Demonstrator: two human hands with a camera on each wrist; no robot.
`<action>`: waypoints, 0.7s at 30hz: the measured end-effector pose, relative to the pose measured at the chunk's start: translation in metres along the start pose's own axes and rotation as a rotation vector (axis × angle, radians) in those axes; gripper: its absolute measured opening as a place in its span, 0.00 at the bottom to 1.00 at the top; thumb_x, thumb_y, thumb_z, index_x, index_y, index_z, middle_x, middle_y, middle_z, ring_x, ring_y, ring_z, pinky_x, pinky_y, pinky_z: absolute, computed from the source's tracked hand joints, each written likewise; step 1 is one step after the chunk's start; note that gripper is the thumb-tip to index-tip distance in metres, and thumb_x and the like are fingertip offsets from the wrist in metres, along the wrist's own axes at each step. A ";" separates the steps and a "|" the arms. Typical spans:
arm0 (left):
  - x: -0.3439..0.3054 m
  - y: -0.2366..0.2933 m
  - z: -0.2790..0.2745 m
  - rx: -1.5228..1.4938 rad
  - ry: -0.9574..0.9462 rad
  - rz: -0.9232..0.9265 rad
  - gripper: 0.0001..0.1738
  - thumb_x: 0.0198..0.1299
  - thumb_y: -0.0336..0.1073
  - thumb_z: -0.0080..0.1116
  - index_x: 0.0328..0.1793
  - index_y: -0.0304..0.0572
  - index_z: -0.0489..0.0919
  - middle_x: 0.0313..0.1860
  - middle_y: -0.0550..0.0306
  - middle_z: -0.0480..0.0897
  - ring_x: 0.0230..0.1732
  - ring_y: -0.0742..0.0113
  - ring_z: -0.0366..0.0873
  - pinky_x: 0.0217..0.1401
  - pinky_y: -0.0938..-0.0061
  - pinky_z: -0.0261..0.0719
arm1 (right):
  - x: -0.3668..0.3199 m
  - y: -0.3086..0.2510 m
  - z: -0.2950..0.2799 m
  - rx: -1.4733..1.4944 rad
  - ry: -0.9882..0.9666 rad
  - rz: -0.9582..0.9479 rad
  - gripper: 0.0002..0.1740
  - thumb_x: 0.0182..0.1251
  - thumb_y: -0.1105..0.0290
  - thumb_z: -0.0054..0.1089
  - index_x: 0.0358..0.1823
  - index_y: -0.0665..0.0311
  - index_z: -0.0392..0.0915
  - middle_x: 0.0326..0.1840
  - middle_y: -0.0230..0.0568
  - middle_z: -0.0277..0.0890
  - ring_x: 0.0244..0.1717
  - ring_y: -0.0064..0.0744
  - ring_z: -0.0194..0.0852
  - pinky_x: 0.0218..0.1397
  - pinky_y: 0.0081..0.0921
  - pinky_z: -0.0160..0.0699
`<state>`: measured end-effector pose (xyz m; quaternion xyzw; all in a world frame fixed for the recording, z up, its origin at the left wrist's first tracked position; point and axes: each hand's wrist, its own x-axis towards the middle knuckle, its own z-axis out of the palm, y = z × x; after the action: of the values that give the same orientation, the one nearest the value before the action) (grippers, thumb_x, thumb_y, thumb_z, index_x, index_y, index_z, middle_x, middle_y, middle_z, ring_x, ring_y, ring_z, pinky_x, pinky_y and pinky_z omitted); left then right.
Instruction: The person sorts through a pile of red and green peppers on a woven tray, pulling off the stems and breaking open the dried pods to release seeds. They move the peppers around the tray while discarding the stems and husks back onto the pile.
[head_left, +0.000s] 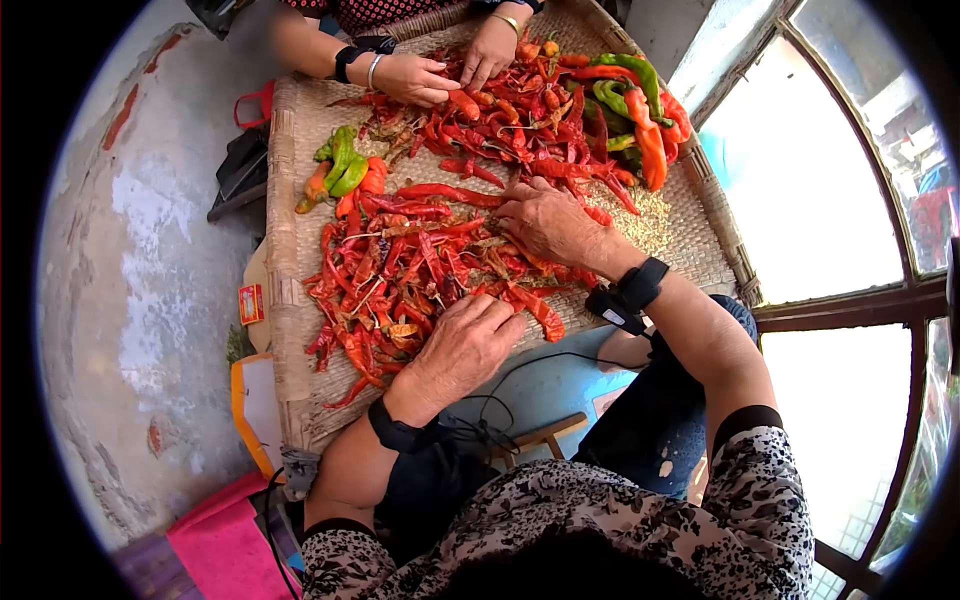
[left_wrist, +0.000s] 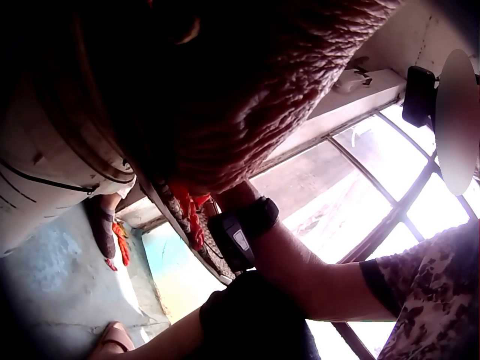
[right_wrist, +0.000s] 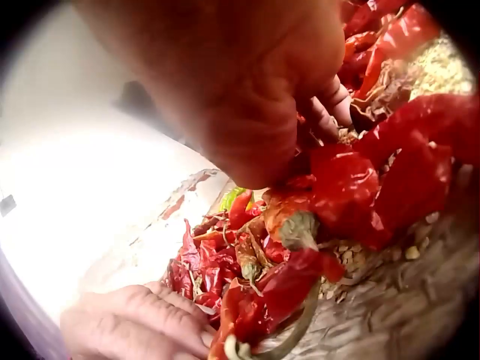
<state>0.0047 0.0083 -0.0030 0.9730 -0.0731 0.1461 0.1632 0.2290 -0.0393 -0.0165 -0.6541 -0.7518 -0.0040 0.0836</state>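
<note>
Dried red chili peppers (head_left: 385, 275) lie heaped on a shallow woven tray (head_left: 287, 340). My left hand (head_left: 468, 345) rests against the heap's near edge. In the right wrist view the left hand (right_wrist: 139, 326) has its fingers stretched out beside the chilies (right_wrist: 202, 266). Farther up the tray, my right hand (head_left: 560, 228) reaches down among the peppers, a long red chili (head_left: 450, 194) ending near its fingertips. Bent fingers (right_wrist: 322, 120) dip into the pile in the right wrist view; I cannot tell whether they hold a pepper. In the left wrist view the hand is dark, fingertips hidden.
Another person's hands (head_left: 415, 80) work among chilies at the far side. Green peppers (head_left: 345, 162) sit at the tray's left, with more green peppers (head_left: 640, 85) at the far right. Loose pale seeds (head_left: 645, 222) lie right of my right hand. A window (head_left: 810, 170) flanks the right side.
</note>
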 end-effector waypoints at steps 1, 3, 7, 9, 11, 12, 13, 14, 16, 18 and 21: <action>-0.001 0.000 0.001 -0.002 0.005 0.000 0.14 0.52 0.25 0.62 0.47 0.35 0.79 0.42 0.52 0.77 0.45 0.58 0.76 0.51 0.64 0.78 | -0.003 -0.006 -0.003 0.055 0.055 0.089 0.15 0.68 0.65 0.55 0.46 0.70 0.81 0.49 0.44 0.79 0.55 0.44 0.71 0.56 0.36 0.73; -0.001 0.000 0.001 -0.002 0.014 -0.003 0.14 0.52 0.25 0.62 0.47 0.35 0.79 0.42 0.52 0.77 0.45 0.58 0.76 0.51 0.64 0.78 | -0.005 -0.010 -0.019 0.095 0.048 0.076 0.15 0.68 0.65 0.56 0.46 0.70 0.81 0.48 0.44 0.79 0.54 0.44 0.72 0.55 0.36 0.73; -0.001 0.000 -0.002 0.001 0.004 -0.007 0.15 0.52 0.25 0.61 0.48 0.35 0.79 0.42 0.53 0.77 0.45 0.58 0.76 0.51 0.64 0.78 | -0.009 -0.005 -0.029 0.608 0.094 0.242 0.15 0.67 0.60 0.56 0.45 0.63 0.82 0.43 0.45 0.77 0.48 0.44 0.73 0.52 0.36 0.74; 0.000 0.002 -0.002 -0.001 -0.004 -0.010 0.15 0.52 0.25 0.61 0.48 0.35 0.79 0.42 0.53 0.77 0.45 0.58 0.76 0.51 0.64 0.78 | -0.009 -0.002 -0.018 0.525 0.156 0.194 0.14 0.69 0.63 0.55 0.48 0.64 0.81 0.49 0.47 0.75 0.49 0.45 0.73 0.54 0.37 0.73; 0.001 0.001 -0.002 0.007 -0.019 -0.015 0.14 0.52 0.24 0.61 0.47 0.36 0.79 0.42 0.53 0.77 0.45 0.58 0.76 0.51 0.64 0.77 | -0.011 -0.001 -0.008 0.442 0.220 0.148 0.14 0.71 0.66 0.54 0.51 0.65 0.80 0.54 0.49 0.73 0.50 0.47 0.73 0.56 0.37 0.73; 0.001 0.001 -0.002 0.008 -0.019 -0.014 0.14 0.52 0.24 0.61 0.47 0.36 0.79 0.42 0.53 0.77 0.45 0.58 0.76 0.51 0.64 0.77 | -0.008 -0.004 -0.008 0.330 0.136 0.152 0.14 0.71 0.66 0.54 0.51 0.65 0.80 0.55 0.50 0.73 0.50 0.47 0.72 0.57 0.38 0.71; 0.001 0.001 -0.001 0.008 -0.013 -0.011 0.14 0.52 0.24 0.61 0.47 0.36 0.79 0.41 0.54 0.77 0.45 0.59 0.76 0.51 0.65 0.77 | -0.006 -0.007 -0.008 0.217 0.052 0.155 0.14 0.71 0.66 0.53 0.52 0.65 0.79 0.56 0.51 0.72 0.50 0.48 0.72 0.58 0.39 0.70; 0.001 0.000 -0.001 0.007 -0.006 -0.007 0.14 0.52 0.24 0.61 0.47 0.36 0.79 0.41 0.54 0.77 0.45 0.59 0.76 0.51 0.65 0.77 | -0.006 -0.010 -0.006 0.217 0.053 0.156 0.14 0.71 0.66 0.53 0.52 0.65 0.79 0.56 0.51 0.72 0.50 0.48 0.72 0.58 0.39 0.70; 0.001 0.000 -0.001 0.008 -0.003 -0.005 0.14 0.52 0.25 0.61 0.47 0.36 0.79 0.41 0.54 0.77 0.45 0.59 0.76 0.50 0.65 0.77 | -0.005 -0.015 -0.002 0.114 0.050 0.219 0.14 0.72 0.66 0.53 0.50 0.66 0.79 0.52 0.49 0.75 0.49 0.48 0.72 0.61 0.40 0.67; 0.001 0.000 -0.001 0.008 0.003 -0.006 0.14 0.53 0.25 0.61 0.47 0.35 0.79 0.41 0.54 0.77 0.45 0.59 0.76 0.50 0.65 0.77 | -0.005 -0.012 -0.013 0.089 -0.001 0.140 0.14 0.72 0.65 0.53 0.49 0.67 0.80 0.49 0.48 0.76 0.47 0.46 0.74 0.58 0.39 0.70; -0.001 0.001 -0.001 0.020 0.013 -0.008 0.13 0.53 0.25 0.61 0.46 0.35 0.79 0.41 0.53 0.77 0.44 0.60 0.76 0.49 0.66 0.77 | -0.006 -0.006 -0.026 0.379 0.121 0.132 0.13 0.70 0.64 0.56 0.43 0.67 0.82 0.42 0.45 0.80 0.43 0.42 0.77 0.50 0.36 0.75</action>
<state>0.0036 0.0079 -0.0017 0.9739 -0.0669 0.1522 0.1547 0.2270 -0.0495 0.0093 -0.6732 -0.6880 0.1037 0.2504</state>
